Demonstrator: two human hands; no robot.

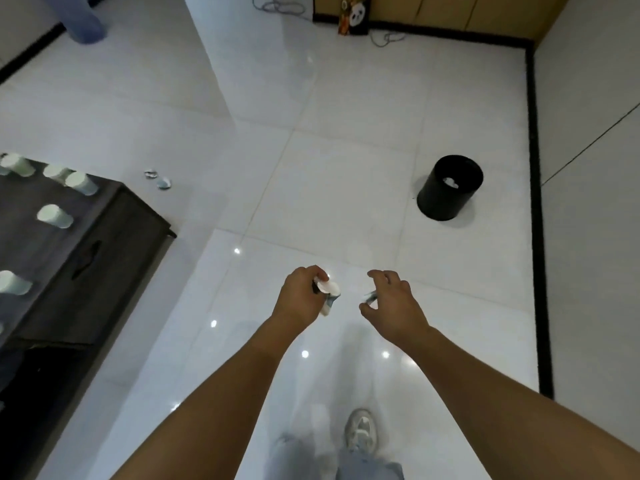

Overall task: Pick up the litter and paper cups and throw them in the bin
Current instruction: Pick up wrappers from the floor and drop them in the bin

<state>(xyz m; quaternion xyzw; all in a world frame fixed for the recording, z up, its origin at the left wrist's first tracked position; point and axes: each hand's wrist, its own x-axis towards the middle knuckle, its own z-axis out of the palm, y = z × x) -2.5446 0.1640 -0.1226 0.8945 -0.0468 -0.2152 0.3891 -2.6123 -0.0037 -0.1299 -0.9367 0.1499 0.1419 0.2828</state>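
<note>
My left hand point(300, 295) grips a crumpled white and blue paper cup point(329, 294) over the white floor. My right hand point(393, 304) pinches a small grey-blue scrap of litter point(369, 297) between thumb and fingers. The black round bin point(434, 199) stands on the floor ahead to the right, with white litter point(451, 182) inside it. Two more crushed pieces of litter point(158, 179) lie on the floor beyond the dark table. Several pale green paper cups point(54, 216) stand on that table at the left.
A dark wooden table point(114, 244) with a drawer fills the left side. A black skirting strip point(536, 237) and a white wall bound the right. Cables point(386, 38) and a patterned bag point(354, 13) lie at the far wall. My shoe point(362, 429) is below.
</note>
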